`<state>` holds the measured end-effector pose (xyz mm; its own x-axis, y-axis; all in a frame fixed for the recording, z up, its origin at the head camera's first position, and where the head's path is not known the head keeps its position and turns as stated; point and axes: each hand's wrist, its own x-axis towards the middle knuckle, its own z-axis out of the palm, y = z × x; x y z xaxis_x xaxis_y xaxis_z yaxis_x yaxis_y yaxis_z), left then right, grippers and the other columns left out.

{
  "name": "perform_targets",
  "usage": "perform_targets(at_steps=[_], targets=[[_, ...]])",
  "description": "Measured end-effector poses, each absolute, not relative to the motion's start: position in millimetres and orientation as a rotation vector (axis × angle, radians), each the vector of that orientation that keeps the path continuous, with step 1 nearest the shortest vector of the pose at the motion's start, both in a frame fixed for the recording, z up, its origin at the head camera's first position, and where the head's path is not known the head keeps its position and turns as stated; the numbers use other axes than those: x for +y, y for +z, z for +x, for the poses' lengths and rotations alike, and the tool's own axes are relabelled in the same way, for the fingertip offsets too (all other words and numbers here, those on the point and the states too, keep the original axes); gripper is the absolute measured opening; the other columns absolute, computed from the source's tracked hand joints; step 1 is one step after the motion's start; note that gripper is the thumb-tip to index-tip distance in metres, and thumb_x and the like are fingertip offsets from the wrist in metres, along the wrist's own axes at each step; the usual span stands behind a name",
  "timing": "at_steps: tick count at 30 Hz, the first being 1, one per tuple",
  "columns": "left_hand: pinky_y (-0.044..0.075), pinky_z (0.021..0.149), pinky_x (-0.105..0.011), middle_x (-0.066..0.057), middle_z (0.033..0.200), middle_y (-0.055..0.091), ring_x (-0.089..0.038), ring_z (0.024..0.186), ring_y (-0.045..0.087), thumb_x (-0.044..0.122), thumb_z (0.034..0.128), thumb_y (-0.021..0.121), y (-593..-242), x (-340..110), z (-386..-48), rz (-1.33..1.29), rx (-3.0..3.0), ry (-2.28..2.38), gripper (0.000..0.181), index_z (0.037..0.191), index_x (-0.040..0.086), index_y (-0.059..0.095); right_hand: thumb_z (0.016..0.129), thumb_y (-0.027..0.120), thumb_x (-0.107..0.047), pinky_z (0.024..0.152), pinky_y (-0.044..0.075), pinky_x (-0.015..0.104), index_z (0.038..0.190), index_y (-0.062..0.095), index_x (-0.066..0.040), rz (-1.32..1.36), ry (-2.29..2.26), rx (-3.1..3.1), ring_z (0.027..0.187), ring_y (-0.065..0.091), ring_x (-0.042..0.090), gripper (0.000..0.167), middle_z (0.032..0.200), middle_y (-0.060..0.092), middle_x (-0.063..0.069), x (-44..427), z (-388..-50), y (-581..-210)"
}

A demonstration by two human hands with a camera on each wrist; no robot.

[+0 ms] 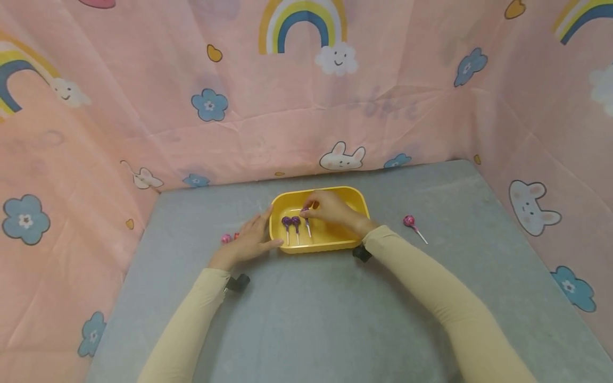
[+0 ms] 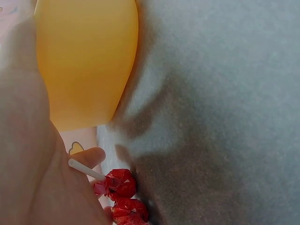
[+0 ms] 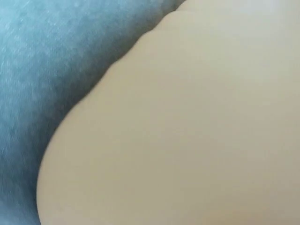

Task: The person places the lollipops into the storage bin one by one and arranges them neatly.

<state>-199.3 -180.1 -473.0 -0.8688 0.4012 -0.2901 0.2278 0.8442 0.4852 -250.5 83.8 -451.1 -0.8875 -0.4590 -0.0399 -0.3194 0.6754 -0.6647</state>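
Observation:
A yellow tray (image 1: 335, 246) stands on the grey table. Inside it, at the left, two purple lollipops (image 1: 286, 221) lie side by side, sticks toward the near wall. Just right of them my right hand (image 1: 330, 208) pinches a third purple lollipop (image 1: 308, 226) by its head. My left hand (image 1: 246, 240) rests with spread, fairly straight fingers against the tray's left end. In the left wrist view, the tray's wall (image 2: 89, 61) is beside the left palm (image 2: 28, 154), and red-wrapped lollipops (image 2: 122, 183) are by its fingers. The right wrist view shows only sleeve (image 3: 164, 131) and table.
A pink lollipop (image 1: 409, 221) lies on the table right of the tray. Left of the left hand are a pink lollipop head (image 1: 226, 239) and a red one (image 1: 237, 235), partly hidden. A patterned pink cloth (image 1: 297, 122) stands behind and at both sides.

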Motion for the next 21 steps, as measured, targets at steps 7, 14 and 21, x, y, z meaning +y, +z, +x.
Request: perform_targets(at_steps=[7, 14, 21], targets=[[0.007, 0.125, -0.060, -0.015, 0.167, 0.012, -0.039, 0.155, 0.007, 0.063, 0.0922, 0.054, -472, -179, -199, 0.480, 2.638, 0.611, 0.101, 0.158, 0.030, -0.014, 0.091, 0.070, -0.037, 0.086, 0.049, 0.033, 0.101, 0.073, -0.014, -0.629, -1.042, 2.696, 0.094, 0.058, 0.018, 0.025, 0.099, 0.069, 0.001, 84, -250, -459], [0.006, 0.126, -0.059, -0.014, 0.168, 0.011, -0.038, 0.156, 0.006, 0.061, 0.0928, 0.055, -472, -178, -198, 0.469, 2.633, 0.622, 0.100, 0.158, 0.030, -0.014, 0.092, 0.070, -0.035, 0.088, 0.050, 0.033, 0.102, 0.072, -0.015, -0.599, -1.104, 2.671, 0.096, 0.058, 0.019, 0.022, 0.101, 0.067, 0.001, 84, -248, -464], [0.006, 0.126, -0.058, -0.014, 0.168, 0.011, -0.038, 0.155, 0.008, 0.061, 0.0927, 0.056, -472, -179, -199, 0.476, 2.642, 0.624, 0.100, 0.158, 0.029, -0.013, 0.092, 0.071, -0.035, 0.088, 0.050, 0.033, 0.099, 0.072, -0.015, -0.580, -1.122, 2.678, 0.094, 0.058, 0.019, 0.021, 0.099, 0.066, 0.002, 82, -248, -469]])
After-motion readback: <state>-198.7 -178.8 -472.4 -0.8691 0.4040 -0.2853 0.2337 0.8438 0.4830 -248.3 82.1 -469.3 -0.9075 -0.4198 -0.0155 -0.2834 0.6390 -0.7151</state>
